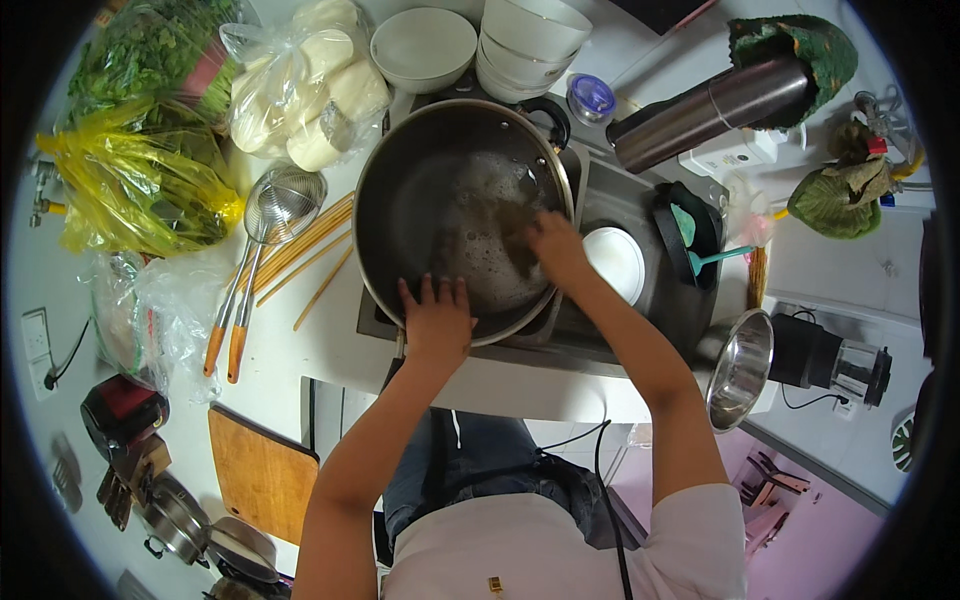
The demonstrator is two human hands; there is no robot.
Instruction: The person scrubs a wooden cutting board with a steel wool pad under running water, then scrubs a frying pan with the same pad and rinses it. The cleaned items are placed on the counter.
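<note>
A large dark wok (405,195) sits over the left part of the sink, with cloudy, bubbly water (480,251) spread across its bottom and right side. My left hand (437,322) holds the wok's near rim, its fingers spread over the edge against the inner wall. Inside the right part of the wok, my right hand (559,251) reaches down with bent fingers. A blurred brown patch shows at its fingertips; I cannot tell whether that is a scrubber or a reflection. One black handle (551,120) juts out at the wok's far right.
Right of the wok, the sink (607,195) holds a white dish (616,264) and a black caddy (679,240). White bowls (529,52) are stacked behind. Left lie wooden chopsticks (307,240), a wire strainer (286,202) and bagged greens (150,180). A steel bowl (739,375) stands near my right forearm.
</note>
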